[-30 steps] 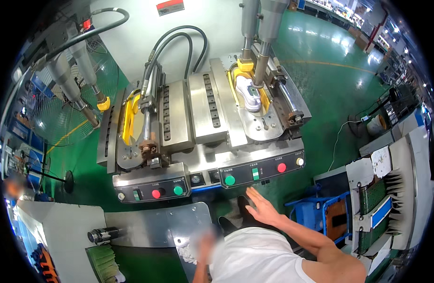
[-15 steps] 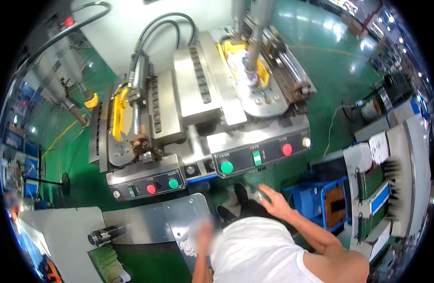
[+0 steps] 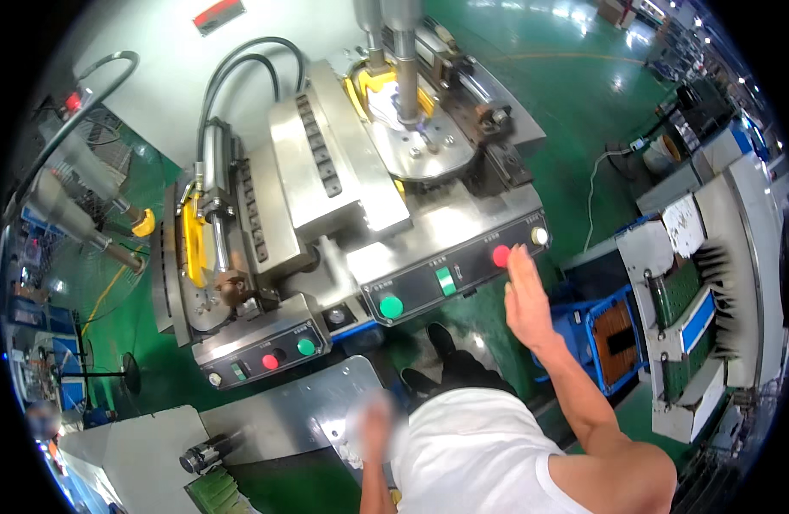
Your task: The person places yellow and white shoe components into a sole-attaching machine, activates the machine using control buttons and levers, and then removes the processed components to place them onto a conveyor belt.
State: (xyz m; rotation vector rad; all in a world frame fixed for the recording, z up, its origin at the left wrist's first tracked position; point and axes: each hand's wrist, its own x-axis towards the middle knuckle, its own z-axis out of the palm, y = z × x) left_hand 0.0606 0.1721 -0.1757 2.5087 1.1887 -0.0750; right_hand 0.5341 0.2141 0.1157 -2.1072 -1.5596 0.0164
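The right hand [image 3: 527,300] is stretched out flat, fingers together and open, holding nothing. Its fingertips lie at the red button [image 3: 501,255] on the right control panel [image 3: 450,276], touching it or just short of it; the view from above does not settle which. That button sits near the right end of the panel, between a green rocker switch [image 3: 446,281] and a small pale button [image 3: 540,235] at the panel's right corner, with a round green button [image 3: 392,307] toward the left end.

The left hand [image 3: 370,426] is low, blurred, resting at the near edge of a steel side table [image 3: 283,415]; whether it grips anything cannot be told.

Behind the panel, the right press station [image 3: 416,141] has its vertical rod [image 3: 405,60] down over a round steel plate, with a yellow fixture [image 3: 369,86] and something white beneath it. A second, matching station [image 3: 206,257] stands to the left with its own panel [image 3: 266,347] of red and green buttons, untouched.

Judging from this, the step in hand is working the right station's controls, at the red button. The next move seems to call for a short, firm press with the fingertips on that button alone, keeping clear of the pale one beside it, and for the hand to stay off the plate under the rod.
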